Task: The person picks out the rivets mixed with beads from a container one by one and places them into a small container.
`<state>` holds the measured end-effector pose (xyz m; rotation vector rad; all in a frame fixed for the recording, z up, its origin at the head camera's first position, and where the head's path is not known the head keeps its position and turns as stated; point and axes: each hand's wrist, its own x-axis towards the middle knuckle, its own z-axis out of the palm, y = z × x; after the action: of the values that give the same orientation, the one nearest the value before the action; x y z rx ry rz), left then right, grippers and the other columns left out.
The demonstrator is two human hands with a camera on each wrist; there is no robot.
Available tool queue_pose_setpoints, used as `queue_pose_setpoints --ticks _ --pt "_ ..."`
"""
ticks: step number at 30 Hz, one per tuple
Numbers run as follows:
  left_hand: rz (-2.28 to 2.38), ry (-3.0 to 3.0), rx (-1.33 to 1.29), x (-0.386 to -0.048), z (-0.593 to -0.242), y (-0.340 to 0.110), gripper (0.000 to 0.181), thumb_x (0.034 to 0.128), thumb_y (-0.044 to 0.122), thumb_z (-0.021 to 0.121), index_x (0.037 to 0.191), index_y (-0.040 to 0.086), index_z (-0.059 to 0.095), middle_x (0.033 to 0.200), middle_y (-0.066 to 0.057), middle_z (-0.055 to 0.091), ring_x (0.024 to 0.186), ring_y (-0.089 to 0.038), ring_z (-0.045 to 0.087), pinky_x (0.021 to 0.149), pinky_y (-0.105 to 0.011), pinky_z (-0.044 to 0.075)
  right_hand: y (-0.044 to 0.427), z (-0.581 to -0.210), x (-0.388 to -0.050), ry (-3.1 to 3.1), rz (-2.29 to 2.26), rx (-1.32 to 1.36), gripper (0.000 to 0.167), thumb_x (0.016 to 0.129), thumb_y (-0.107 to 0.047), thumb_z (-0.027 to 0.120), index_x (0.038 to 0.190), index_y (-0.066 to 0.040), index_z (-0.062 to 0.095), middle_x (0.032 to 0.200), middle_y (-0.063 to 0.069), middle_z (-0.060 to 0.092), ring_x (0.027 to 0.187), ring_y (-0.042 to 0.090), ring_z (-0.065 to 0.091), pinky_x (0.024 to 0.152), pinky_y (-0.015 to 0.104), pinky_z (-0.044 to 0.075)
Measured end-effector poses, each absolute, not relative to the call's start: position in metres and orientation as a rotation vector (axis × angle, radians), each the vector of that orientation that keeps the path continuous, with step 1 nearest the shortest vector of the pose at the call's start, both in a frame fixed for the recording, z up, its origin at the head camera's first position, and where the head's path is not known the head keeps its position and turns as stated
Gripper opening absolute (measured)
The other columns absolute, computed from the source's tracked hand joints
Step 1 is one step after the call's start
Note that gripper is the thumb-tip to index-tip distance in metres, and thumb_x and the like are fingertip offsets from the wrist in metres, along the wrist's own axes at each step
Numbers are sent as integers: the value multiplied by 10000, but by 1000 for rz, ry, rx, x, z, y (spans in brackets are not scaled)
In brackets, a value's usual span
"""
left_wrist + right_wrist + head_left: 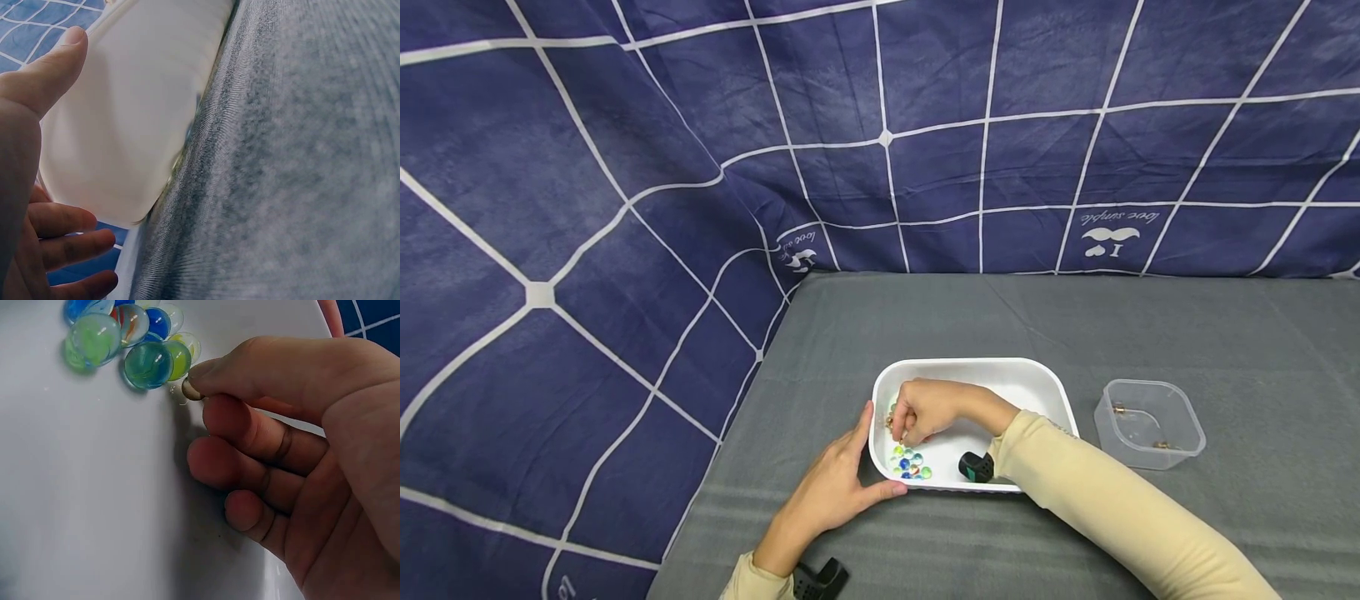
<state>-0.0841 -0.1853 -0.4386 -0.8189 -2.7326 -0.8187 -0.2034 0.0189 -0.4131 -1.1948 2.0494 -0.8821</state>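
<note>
Small brass-coloured piece [192, 392], pinched by the right hand [927, 410] beside marbles [147, 365] in the white tray [1033, 392], looks light, hard and slippery, best taken by its edges; the left hand [831, 485], fingers spread, touches the tray.

Upside-down "love simple" [1120, 217], "I" [1116, 250], on blue cloth [936, 179]

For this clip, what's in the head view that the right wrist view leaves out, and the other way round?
Only the head view: the clear box with brass-coloured pieces inside, the grey cloth, and the pale sleeve on the right arm.

Only the right wrist view: the palm side of the right hand and a clear outline of the small brownish piece it pinches.

Both: that hand, the glass marbles, the white tray and the blue backdrop.
</note>
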Motion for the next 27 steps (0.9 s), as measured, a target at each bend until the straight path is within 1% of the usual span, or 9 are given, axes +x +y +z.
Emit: queue_pose_setpoints --ticks 3,6,10,16,21,27 --pt "-817 -2731 -818 -84 -439 -185 1108 822 640 686 1530 -76 224 1391 -276 511 1239 -366 544 976 -485 464 19 -411 -203 2054 -865 -1195 128 780 58 708 814 -47 774 494 -138 503 450 -30 430 453 138 316" --pt "-821 -2728 -815 -85 -439 -185 1107 820 634 694 1527 -79 230 1386 -276 516 1233 -365 548 974 -485 465 19 -410 -202 2064 -853 -1202 105 792 48 715 811 -42 763 491 -137 496 449 -31 428 452 136 309" --pt "-826 -2732 -811 -85 -439 -185 1104 805 576 749 1523 -86 235 1381 -275 520 1230 -360 552 973 -483 466 19 -410 -202 2071 -847 -1195 77 808 37 726 812 -36 750 503 -117 522 459 -26 455 460 132 339" --pt "-827 -2745 -799 -84 -439 -184 1099 783 493 803 1530 -74 230 1382 -265 525 1231 -354 552 974 -482 466 18 -410 -203 2059 -832 -1187 90 812 42 720 804 -46 740 523 -72 563 475 -11 487 475 138 375" --pt "-833 -2756 -782 -84 -438 -184 1105 783 508 799 1534 -65 226 1388 -255 525 1233 -346 553 976 -481 465 19 -410 -205 2067 -816 -1205 87 824 28 717 816 -54 743 536 -61 583 485 -9 498 481 142 385" --pt "-854 -2771 -764 -84 -437 -184 1103 781 513 799 1533 -64 235 1400 -245 518 1237 -340 550 975 -483 465 19 -408 -205 2088 -825 -1241 65 833 17 713 847 -37 746 551 -72 595 494 -23 497 488 140 389"
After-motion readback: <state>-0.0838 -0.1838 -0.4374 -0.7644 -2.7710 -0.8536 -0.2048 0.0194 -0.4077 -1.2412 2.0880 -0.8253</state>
